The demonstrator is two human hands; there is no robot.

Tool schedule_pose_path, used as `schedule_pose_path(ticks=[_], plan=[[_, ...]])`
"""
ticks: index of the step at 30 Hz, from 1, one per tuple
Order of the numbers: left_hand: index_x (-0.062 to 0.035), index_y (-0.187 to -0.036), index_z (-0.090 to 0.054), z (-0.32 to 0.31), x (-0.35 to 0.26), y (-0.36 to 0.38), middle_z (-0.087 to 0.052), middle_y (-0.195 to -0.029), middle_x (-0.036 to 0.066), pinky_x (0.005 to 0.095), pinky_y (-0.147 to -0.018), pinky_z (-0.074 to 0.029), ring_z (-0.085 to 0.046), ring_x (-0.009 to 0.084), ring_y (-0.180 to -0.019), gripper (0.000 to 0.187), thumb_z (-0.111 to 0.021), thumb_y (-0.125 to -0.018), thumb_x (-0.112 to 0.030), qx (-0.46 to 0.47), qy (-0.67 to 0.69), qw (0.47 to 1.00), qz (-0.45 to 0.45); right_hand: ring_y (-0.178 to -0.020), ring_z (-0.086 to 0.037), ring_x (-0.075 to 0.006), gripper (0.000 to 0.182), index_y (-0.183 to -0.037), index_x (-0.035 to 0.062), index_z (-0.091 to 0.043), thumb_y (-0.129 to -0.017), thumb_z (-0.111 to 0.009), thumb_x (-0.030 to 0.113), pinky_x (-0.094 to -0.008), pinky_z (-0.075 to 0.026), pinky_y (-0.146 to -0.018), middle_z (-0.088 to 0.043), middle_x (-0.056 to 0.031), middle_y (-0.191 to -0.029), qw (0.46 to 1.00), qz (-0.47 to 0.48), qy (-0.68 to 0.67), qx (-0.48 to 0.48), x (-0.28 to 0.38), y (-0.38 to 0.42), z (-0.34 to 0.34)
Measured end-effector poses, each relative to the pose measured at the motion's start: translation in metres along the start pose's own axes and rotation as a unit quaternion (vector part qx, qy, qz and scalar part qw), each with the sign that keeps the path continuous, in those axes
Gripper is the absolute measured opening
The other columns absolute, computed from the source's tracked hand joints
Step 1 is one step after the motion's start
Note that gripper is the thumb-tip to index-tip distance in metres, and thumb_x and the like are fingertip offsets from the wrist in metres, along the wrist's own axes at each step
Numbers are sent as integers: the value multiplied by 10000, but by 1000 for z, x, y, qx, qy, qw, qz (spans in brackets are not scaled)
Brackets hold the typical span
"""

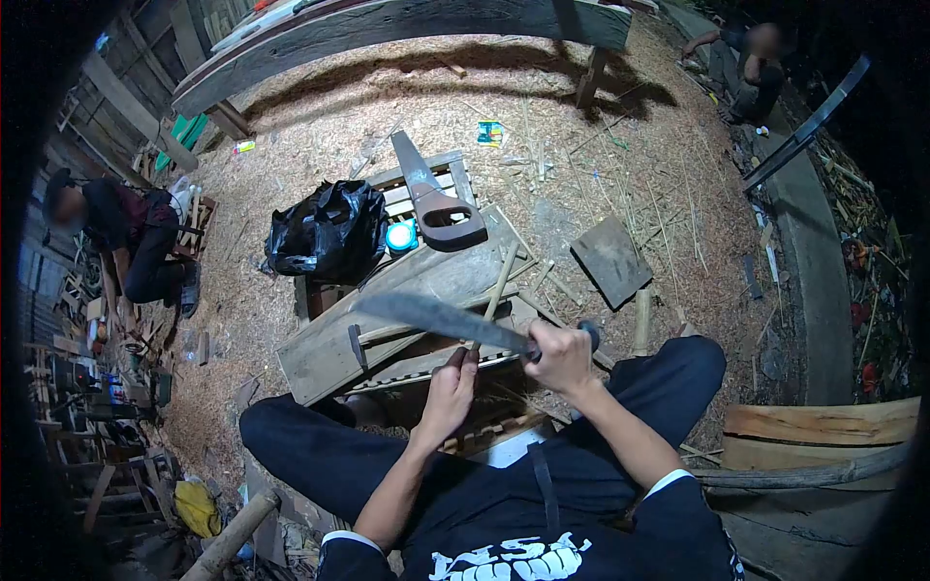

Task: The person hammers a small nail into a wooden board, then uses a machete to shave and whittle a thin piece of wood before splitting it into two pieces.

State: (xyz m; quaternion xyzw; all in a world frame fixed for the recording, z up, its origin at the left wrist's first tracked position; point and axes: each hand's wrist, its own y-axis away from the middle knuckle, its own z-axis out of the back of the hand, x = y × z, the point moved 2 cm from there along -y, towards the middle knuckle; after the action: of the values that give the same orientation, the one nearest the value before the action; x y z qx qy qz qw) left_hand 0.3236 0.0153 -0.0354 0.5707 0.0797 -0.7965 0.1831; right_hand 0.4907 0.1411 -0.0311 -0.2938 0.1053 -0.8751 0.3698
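Note:
My right hand (562, 358) is closed round the handle of a large knife (441, 318), whose broad blade points left across the boards. My left hand (449, 392) is closed on the lower end of a thin wooden stick (499, 289), which slants up to the right. The blade passes over or beside the stick; whether they touch I cannot tell. Under both lie wide wooden boards (315, 363), with a hammer (357, 346) on them. Beyond, a handsaw (426, 189) lies by a blue-rimmed round object (401, 235) and a black plastic bag (327, 232).
A square board (611, 261) lies on the shavings to the right. A long beam bench (407, 48) crosses the back. One person (136, 232) crouches at the left, another (756, 77) sits at the far right. Planks (823, 423) lie at the near right.

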Motion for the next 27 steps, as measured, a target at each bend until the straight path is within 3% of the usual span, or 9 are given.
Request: schedule_pose_path(ticks=[6,8,14,17,19,20,22,24,27], plan=[[52,-966,-571,9,9,4,-513,-662,183,432,-601,-412,-430,279,-599,404,-440,-1107,-303,-9,-35,999,-11,-565,-678,-276,190,-887,118,-651,-738,-749,183,-391,-516,-532,-664,-94,-633,998,14,5,58,-6,-10,-15],[53,-970,-569,11,2,7,-511,-665,186,428,-607,-411,-421,266,-608,414,-426,-1112,-309,14,-17,1000,16,-570,-679,-274,111,-864,113,-684,-771,-717,165,-409,-533,-563,-677,-104,-643,986,-140,47,79,-22,-33,-1],[10,-853,-483,11,8,-4,-445,-672,81,358,-578,-357,-393,159,-646,478,-421,-1116,-383,19,53,998,5,-707,-646,-471,251,-875,44,-678,-861,-716,292,-487,-506,-616,-662,-210,-713,970,-242,-10,-23,-53,-28,12],[-14,-1041,-595,8,9,-6,-525,-753,16,304,-637,-400,-478,121,-702,364,-471,-1107,-350,22,134,990,25,-641,-660,-387,277,-865,30,-686,-859,-732,303,-453,-492,-596,-660,-204,-709,964,-250,-84,-34,-47,-20,-1],[-31,-1140,-618,5,8,-6,-561,-787,2,278,-681,-437,-533,105,-728,319,-486,-1106,-319,16,197,980,23,-557,-609,-205,283,-895,18,-703,-893,-757,295,-349,-450,-543,-649,-111,-650,940,-250,-231,1,-40,-19,-10],[-12,-1230,-598,3,10,-5,-619,-863,26,281,-754,-467,-581,117,-801,310,-509,-1096,-277,7,225,974,-2,-557,-609,-205,283,-895,18,-703,-893,-757,295,-349,-450,-543,-649,-111,-650,940,-249,-232,2,-35,-16,-12],[6,-1320,-578,2,11,-4,-676,-939,51,284,-826,-498,-629,129,-875,339,-532,-1086,-235,0,252,967,-31,-561,-519,-59,235,-939,9,-718,-925,-762,240,-252,-386,-521,-598,7,-636,816,-325,-477,47,-1,-23,1],[14,-1310,-581,1,10,-3,-707,-1083,107,290,-929,-501,-658,146,-994,311,-543,-1077,-189,11,202,978,-58,-439,-411,-25,231,-1110,10,-677,-974,-720,192,-229,-311,-400,-471,71,-584,765,-347,-540,60,31,-30,16],[17,-1300,-603,-5,3,-2,-704,-1113,104,309,-947,-506,-657,161,-1033,302,-543,-1075,-175,25,243,968,-58,-432,-379,-26,236,-1126,3,-676,-974,-711,180,-231,-313,-408,-448,70,-569,710,-356,-605,59,57,-35,28]])
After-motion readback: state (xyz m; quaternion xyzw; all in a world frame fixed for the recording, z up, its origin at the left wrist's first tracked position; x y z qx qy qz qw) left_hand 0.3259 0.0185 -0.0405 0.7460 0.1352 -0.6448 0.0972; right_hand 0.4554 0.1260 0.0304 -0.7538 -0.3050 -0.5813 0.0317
